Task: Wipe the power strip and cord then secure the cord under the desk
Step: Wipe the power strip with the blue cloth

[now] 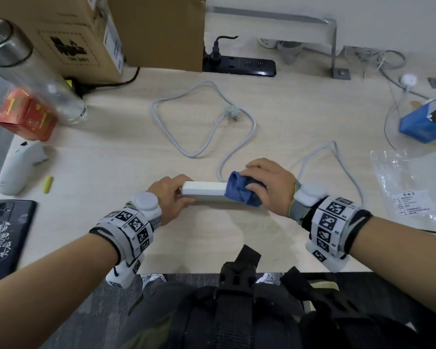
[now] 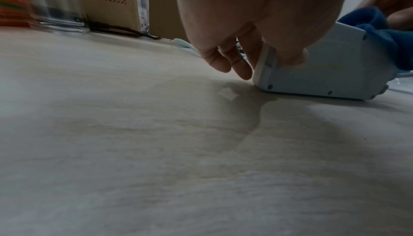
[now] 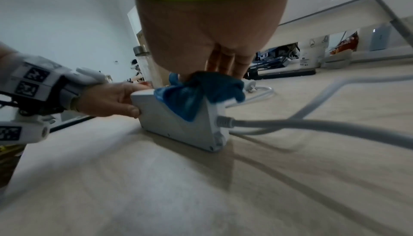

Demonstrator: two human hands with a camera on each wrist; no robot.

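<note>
Strip (image 1: pixel 203 189) stands on edge near the tabletop's (image 1: pixel 111 159) front edge, left hand (image 1: pixel 170 197) gripping its end, right hand (image 1: pixel 267 183) clamping cloth (image 1: pixel 239 191) at the cord (image 1: pixel 337 157) end; hard wiping could tip it.

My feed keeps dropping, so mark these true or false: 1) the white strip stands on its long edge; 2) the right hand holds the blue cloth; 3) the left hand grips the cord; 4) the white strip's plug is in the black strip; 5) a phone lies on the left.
1) True: the white power strip stands on edge.
2) True: the right hand presses the blue cloth onto it.
3) False: the left hand holds the strip's end, not the cord.
4) False: the plug lies loose on the desk.
5) True: phone.
</note>
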